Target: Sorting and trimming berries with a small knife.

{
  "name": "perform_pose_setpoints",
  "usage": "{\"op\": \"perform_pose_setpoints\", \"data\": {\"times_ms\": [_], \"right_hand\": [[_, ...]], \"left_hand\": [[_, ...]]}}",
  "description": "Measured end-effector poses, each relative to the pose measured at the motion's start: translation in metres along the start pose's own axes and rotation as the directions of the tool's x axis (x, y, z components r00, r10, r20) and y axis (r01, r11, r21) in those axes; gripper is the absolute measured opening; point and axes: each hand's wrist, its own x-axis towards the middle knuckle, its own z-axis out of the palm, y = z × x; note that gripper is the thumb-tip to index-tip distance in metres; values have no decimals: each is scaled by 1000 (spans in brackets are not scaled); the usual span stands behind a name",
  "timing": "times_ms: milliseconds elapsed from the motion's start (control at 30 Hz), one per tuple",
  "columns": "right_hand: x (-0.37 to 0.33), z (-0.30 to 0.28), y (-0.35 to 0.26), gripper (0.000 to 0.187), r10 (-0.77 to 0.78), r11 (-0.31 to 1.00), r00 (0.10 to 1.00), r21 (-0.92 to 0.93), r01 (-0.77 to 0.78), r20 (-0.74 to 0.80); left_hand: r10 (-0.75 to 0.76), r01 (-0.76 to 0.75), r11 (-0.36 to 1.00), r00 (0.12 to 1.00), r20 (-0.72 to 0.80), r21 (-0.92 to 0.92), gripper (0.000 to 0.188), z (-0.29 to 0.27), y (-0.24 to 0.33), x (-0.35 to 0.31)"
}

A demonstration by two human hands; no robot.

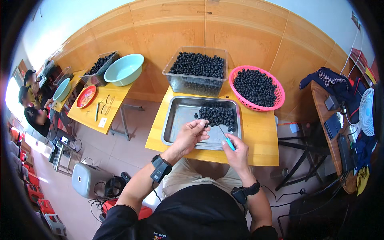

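Over the near part of a metal tray (176,138), my left hand (191,134) is closed in a pinch. A small dark round piece shows at its fingertips, like the heaped ones. My right hand (237,154) grips a thin pointed tool (229,143) by its turquoise handle. Its slim metal shaft slants up and left toward the left fingertips; whether the tip touches the piece I cannot tell. Several small black, berry-like pieces (222,114) lie heaped in the tray's right half.
Behind the tray stand a clear plastic bin (196,86) and a pink basket (281,94), both full of black pieces. On a left table (86,116) are a turquoise basin (125,71), a red bowl (92,98) and tools. People sit far left. A fan (367,112) stands right.
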Motion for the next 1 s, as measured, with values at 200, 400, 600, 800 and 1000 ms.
{"op": "perform_pose_setpoints", "data": {"times_ms": [200,400,600,800,1000], "right_hand": [[0,9,-4,32,-50,999,998,10,50,31],[-2,4,-17,37,-42,998,993,-37,46,108],[-4,6,-24,41,-121,989,981,-64,132,154],[-5,8,-35,42,-209,961,962,-145,234,174],[-7,7,-41,42,-207,956,960,-168,239,188]], "left_hand": [[-42,45,995,999,30,-87,22,0,-8,-13],[-55,62,986,997,45,-157,22,-4,-14,-23],[-32,43,980,998,63,-193,20,5,-20,-33],[39,-14,974,993,109,-225,16,8,-21,-39],[76,-48,974,990,118,-221,11,2,-27,-40]]}}
